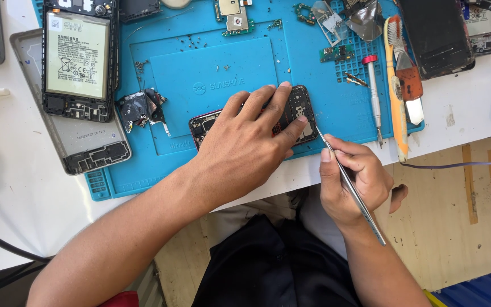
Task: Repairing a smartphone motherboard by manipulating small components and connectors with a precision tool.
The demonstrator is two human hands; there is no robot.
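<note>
From the head view, we see our left hand [245, 142] lying flat on an opened phone [302, 111] with a red rim, fingers [268, 105] spread over its bare inner frame and pressing it down. The phone lies on the near part of a blue work mat [211, 74], which sits on a white table [7, 187]. Our right hand [350, 179] is just beside it at the mat's near edge, fingers pinched around metal tweezers [350, 185]; the tip touches the phone's right end.

On the mat's left lies another opened phone [78, 57] with its battery showing, partly over a grey back cover [80, 142], and a small black part [140, 108] rests near it. To the right lie a red-capped screwdriver [373, 96] and a yellow toothbrush [396, 96], side by side.
</note>
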